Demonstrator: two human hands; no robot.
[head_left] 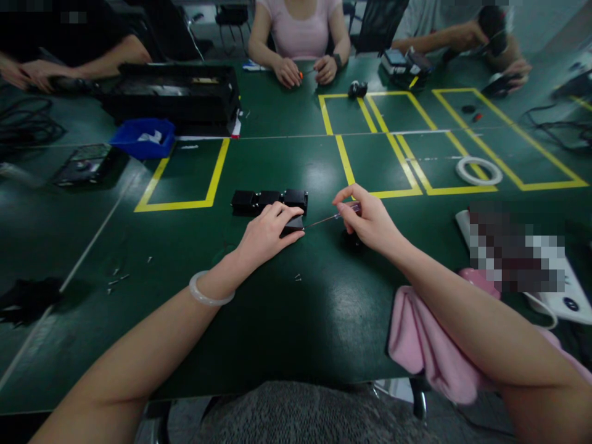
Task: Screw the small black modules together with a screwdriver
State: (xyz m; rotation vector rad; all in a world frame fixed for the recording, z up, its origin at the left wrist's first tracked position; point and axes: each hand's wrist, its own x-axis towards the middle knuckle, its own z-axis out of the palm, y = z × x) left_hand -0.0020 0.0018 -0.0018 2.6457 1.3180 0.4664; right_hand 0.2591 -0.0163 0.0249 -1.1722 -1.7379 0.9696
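My left hand grips a small black block on the green table, thumb in front and fingers over its top. Just behind it stands a row of similar black blocks with small bright fittings on them. In my right hand is a screwdriver, its thin shaft pointing left with the tip at the right end of the held block. Under my right hand lies a small dark object, partly hidden. A pair of small screws lies nearer to me.
More loose screws lie at left. Beyond are a blue bin and a long black housing. At right are a tape roll, a pink cloth and a white power strip. Several co-workers sit across the table.
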